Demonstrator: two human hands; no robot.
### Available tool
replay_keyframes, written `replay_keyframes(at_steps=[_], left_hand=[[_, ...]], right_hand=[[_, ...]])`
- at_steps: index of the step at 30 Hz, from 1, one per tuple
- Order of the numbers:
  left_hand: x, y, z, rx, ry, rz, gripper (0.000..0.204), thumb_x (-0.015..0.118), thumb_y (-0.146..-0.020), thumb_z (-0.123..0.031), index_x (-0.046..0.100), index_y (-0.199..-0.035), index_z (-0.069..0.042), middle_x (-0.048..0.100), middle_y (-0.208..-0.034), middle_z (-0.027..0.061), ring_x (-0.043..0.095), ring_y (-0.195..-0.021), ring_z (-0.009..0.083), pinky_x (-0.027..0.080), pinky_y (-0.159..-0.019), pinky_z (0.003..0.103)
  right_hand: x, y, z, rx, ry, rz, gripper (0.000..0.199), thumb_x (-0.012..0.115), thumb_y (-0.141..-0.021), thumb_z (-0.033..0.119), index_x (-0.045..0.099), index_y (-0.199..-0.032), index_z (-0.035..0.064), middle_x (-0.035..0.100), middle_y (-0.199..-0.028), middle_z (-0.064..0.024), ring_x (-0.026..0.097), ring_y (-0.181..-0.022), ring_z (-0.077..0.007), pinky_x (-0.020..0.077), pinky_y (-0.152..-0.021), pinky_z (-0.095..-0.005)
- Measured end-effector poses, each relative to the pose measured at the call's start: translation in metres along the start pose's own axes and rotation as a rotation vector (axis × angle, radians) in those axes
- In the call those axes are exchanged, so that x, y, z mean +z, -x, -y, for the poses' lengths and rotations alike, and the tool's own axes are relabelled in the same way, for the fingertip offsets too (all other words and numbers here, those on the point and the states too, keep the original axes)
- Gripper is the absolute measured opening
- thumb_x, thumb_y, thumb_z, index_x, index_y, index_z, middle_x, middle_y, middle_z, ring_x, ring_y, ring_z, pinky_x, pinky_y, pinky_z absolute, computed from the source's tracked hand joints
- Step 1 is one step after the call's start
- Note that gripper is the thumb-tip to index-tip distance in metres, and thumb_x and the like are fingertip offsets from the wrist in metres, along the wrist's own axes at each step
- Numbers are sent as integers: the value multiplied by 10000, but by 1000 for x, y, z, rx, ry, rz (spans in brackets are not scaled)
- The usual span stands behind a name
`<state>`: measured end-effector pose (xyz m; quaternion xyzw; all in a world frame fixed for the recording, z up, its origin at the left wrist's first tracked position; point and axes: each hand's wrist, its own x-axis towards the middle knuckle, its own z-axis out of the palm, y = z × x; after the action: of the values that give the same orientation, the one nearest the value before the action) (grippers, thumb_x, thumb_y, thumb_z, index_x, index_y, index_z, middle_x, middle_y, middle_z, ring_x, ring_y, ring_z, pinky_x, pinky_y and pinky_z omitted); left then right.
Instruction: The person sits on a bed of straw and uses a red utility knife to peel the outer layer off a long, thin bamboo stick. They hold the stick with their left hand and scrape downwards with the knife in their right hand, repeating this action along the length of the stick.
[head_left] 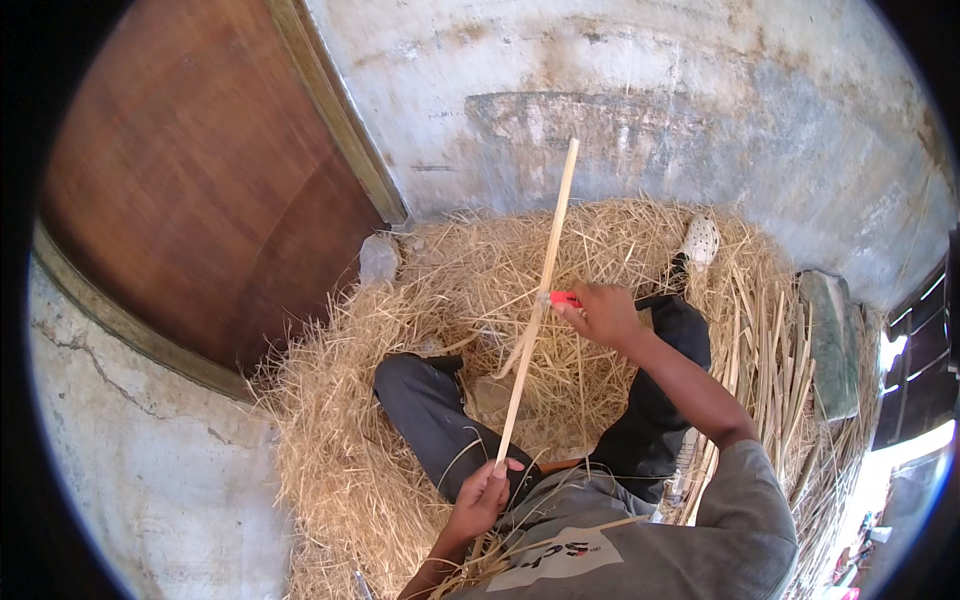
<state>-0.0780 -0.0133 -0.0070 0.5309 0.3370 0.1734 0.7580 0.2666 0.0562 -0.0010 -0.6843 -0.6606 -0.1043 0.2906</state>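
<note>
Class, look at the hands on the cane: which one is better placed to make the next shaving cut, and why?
Probably the right hand: it holds the red-handled knife against the cane mid-length. The left hand only grips the cane's lower end.

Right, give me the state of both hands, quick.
Left hand: closed around the lower end of the long stick.
Right hand: closed on a red-handled tool, held against the stick.

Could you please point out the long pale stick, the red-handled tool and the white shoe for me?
Long pale stick (545, 270): head view, middle of the shaft.
Red-handled tool (565, 298): head view, red handle showing at the right hand (605, 315).
White shoe (700, 240): head view, its upper.
</note>
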Motion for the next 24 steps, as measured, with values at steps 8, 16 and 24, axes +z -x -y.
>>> replay_keyframes(at_steps=[8,16,24], left_hand=[[1,9,8,-5,7,-10,347,347,-1048,-287,534,-1136,-8,324,-575,-59,271,-492,29,232,-458,206],[-10,4,30,-73,78,101,334,320,-1052,-282,525,-1096,-22,350,-568,-43,297,-476,44,267,-447,204],[-21,4,26,81,-178,231,346,351,-1041,-290,518,-1168,-15,504,-683,-10,482,-573,57,397,-512,191]], right_hand=[[-6,28,-9,130,-227,31,392,539,-919,439,583,-868,54,583,-613,-134,606,-560,-336,443,-506,-426],[22,12,-10,661,-1009,-107,351,603,-926,378,501,-786,73,440,-582,17,406,-418,-124,330,-409,-310],[16,13,21,832,-1562,-49,291,636,-922,280,435,-771,135,366,-541,68,337,-405,-54,272,-376,-231]])
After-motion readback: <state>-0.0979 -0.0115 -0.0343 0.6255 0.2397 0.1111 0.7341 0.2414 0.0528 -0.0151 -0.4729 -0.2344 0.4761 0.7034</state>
